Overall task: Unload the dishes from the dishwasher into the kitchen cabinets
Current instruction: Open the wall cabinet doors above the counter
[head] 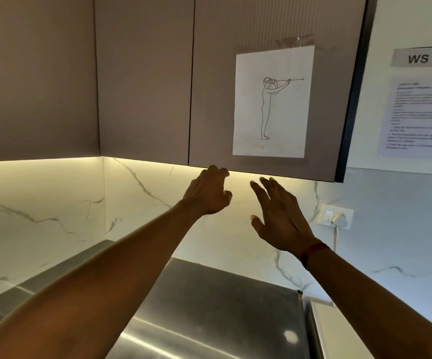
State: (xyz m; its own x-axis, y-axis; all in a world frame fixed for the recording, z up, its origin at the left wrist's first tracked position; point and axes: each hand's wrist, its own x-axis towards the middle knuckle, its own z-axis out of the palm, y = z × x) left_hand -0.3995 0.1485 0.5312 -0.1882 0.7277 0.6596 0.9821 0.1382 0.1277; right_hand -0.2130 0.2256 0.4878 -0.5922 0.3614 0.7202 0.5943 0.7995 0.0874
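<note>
The cabinet door [209, 99] hung at twelve o'clock from the left hand [208, 194], whose fingers curled onto its lower edge. The right hand [282, 218], at four o'clock, was spread open just below it.

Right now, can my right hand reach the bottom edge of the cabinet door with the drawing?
Probably yes: the right hand is open just under the bottom edge of the cabinet door, with nothing between them.
</note>
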